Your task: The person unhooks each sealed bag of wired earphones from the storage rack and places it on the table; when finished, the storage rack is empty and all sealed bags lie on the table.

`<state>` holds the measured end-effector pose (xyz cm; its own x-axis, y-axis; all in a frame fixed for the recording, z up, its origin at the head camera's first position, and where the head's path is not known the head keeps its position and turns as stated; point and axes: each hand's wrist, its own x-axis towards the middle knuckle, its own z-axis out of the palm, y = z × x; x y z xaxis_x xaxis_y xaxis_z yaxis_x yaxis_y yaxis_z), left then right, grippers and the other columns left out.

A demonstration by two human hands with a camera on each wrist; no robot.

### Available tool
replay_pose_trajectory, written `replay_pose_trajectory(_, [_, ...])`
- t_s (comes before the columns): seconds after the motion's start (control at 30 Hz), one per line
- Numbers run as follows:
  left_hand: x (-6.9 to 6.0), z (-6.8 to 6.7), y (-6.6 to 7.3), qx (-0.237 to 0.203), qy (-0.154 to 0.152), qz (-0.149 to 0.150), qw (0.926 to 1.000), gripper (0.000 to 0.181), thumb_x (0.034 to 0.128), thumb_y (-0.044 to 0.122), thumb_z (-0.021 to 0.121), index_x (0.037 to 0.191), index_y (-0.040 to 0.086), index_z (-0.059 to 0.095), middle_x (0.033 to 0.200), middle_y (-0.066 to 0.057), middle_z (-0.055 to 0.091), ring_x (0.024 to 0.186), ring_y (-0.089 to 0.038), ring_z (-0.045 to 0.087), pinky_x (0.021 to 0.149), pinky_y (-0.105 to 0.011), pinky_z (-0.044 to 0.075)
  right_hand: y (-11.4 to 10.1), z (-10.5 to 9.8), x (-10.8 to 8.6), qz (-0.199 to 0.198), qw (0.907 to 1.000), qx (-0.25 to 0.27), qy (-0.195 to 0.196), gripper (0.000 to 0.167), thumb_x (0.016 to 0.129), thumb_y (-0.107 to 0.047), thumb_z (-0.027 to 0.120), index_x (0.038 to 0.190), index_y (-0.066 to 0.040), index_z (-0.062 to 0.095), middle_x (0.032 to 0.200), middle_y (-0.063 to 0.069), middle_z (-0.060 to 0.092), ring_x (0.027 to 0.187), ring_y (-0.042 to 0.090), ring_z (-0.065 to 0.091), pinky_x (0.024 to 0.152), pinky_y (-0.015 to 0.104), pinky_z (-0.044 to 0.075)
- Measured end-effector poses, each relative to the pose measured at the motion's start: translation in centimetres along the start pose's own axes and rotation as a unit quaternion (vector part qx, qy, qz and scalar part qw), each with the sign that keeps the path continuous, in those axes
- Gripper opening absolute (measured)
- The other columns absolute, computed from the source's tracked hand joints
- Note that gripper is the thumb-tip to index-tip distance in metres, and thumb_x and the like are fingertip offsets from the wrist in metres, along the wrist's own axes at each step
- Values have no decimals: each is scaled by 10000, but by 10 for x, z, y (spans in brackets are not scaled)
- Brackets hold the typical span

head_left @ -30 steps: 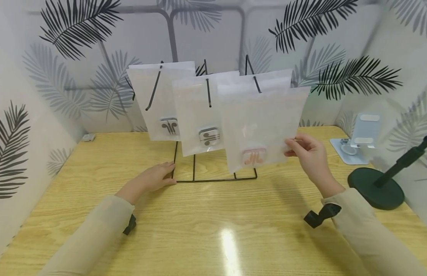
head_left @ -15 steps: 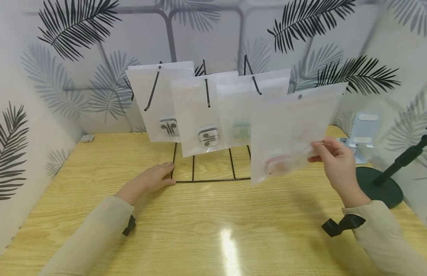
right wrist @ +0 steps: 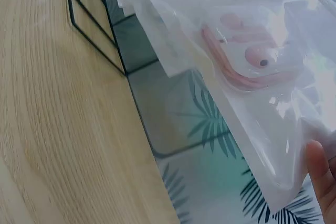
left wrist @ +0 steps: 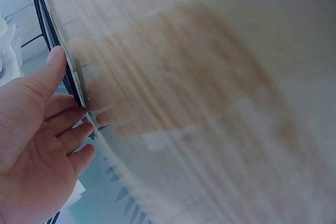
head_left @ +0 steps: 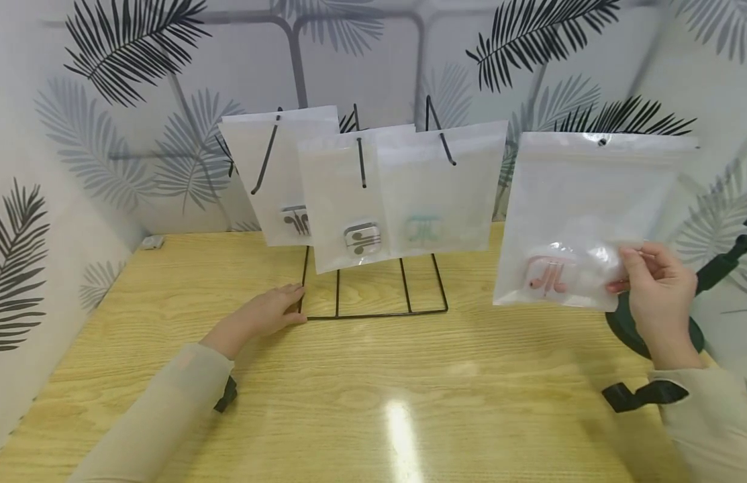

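- Gripping the lower right edge of the held bag (head_left: 584,201) between thumb and fingers (head_left: 662,255) of the right hand (head_left: 660,295).
- Touching the left front corner of the black wire rack (head_left: 376,315) with the left hand (head_left: 261,315), with relaxed fingers and thumb set apart from them.
- Keeping the held bag upright over the right side of the counter (head_left: 325,402), to the right of the rack and apart from its hooks.
- Showing pink earphones (head_left: 550,278) low in the held bag, with a small hole at its top edge.
- Noted on the three hooks, overlapping: left bag (head_left: 273,171), middle bag (head_left: 337,201), right bag (head_left: 445,194).
- Noted inside: dark earphones at left and middle, pale green at right.
- Seen behind the right hand: dark stand (head_left: 625,329), partly hidden.
- Seen at far left: small white box (head_left: 152,242).
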<state>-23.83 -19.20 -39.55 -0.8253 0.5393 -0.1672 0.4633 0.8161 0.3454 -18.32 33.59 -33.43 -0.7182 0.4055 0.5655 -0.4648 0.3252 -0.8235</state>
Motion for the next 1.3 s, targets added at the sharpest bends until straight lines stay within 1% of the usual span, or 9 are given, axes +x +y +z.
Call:
replay_pose_trajectory(0.1, [1, 1, -1, -15, -26, -29, 10000, 641, 939, 283, 538, 1395, -92, 287, 1434, -278, 245, 1306, -424, 228, 1051, -519, 219, 10, -9, 3, -77, 9951, -962, 192, 126, 888, -56, 602, 924, 55, 651, 666, -116, 611, 409, 18, 529, 409, 126, 456])
replay_pose_trajectory(0.33, [1, 1, -2, -16, -9, -11, 10000, 642, 938, 276, 543, 1396, -92, 284, 1437, -272, 243, 1306, -421, 230, 1052, -515, 219, 91, -40, 25, 53, 9907, -1336, 236, 199, 885, -196, 628, 972, -20, 660, 581, -64, 587, 353, 61, 515, 302, 199, 415])
replay_pose_trajectory(0.47, [1, 1, -2, -24, -10, -6, 10000, 639, 938, 275, 544, 1392, -95, 290, 1434, -274, 249, 1304, -422, 234, 1052, -513, 221, 112, -45, 32, 499, 9838, -1721, -39, 195, 889, -268, 617, 963, -89, 644, 558, -45, 573, 339, 93, 525, 257, 281, 395])
replay_pose_trajectory(0.63, [1, 1, -2, -9, -3, 14, 10000, 639, 939, 280, 541, 1390, -98, 292, 1433, -278, 247, 1304, -425, 233, 1052, -516, 220, 102, -31, 32, 1066, 9718, -2055, -459, 239, 916, -295, 561, 1006, -77, 596, 564, -34, 553, 341, 111, 527, 240, 334, 376])
replay_pose_trajectory(0.77, [2, 2, -1, 35, 23, -6, 10000, 642, 939, 281, 541, 1392, -96, 289, 1435, -274, 246, 1306, -422, 230, 1053, -515, 218, 95, -16, 31, 1229, 9574, -2469, -853, 354, 931, -324, 520, 1092, -10, 558, 631, 31, 546, 379, 145, 532, 294, 337, 424])
replay_pose_trajectory(0.9, [2, 2, 0, 43, 21, -13, 10000, 642, 939, 279, 542, 1393, -97, 286, 1435, -274, 248, 1305, -422, 232, 1053, -514, 218, 90, -2, 27, 1459, 9386, -2862, -1260, 406, 945, -375, 467, 1140, -25, 534, 722, 100, 547, 425, 162, 532, 375, 405, 480])
replay_pose_trajectory(1.03, [1, 2, 0, 48, 1, -23, 10000, 644, 940, 282, 539, 1393, -98, 284, 1433, -276, 248, 1302, -426, 235, 1053, -517, 217, 77, 14, 23, 1516, 9326, -2827, -1654, 393, 958, -303, 462, 1152, 32, 525, 789, 160, 556, 429, 152, 520, 399, 344, 501])
replay_pose_trajectory(1.17, [1, 1, 0, 52, 0, -38, 10000, 641, 941, 276, 538, 1395, -97, 281, 1435, -274, 245, 1305, -421, 232, 1056, -511, 214, 67, 28, 22, 1567, 9310, -2617, -2006, 336, 956, -186, 478, 1127, 100, 526, 683, 141, 552, 414, 135, 499, 392, 246, 479])
replay_pose_trajectory(1.3, [0, 1, 0, 20, 18, -14, 10000, 640, 939, 267, 543, 1394, -99, 280, 1433, -275, 249, 1306, -419, 232, 1057, -508, 214, 71, 40, 20, 1880, 9163, -2616, -2379, 309, 969, -167, 466, 1141, 86, 510, 623, 70, 519, 452, 131, 488, 416, 243, 471])
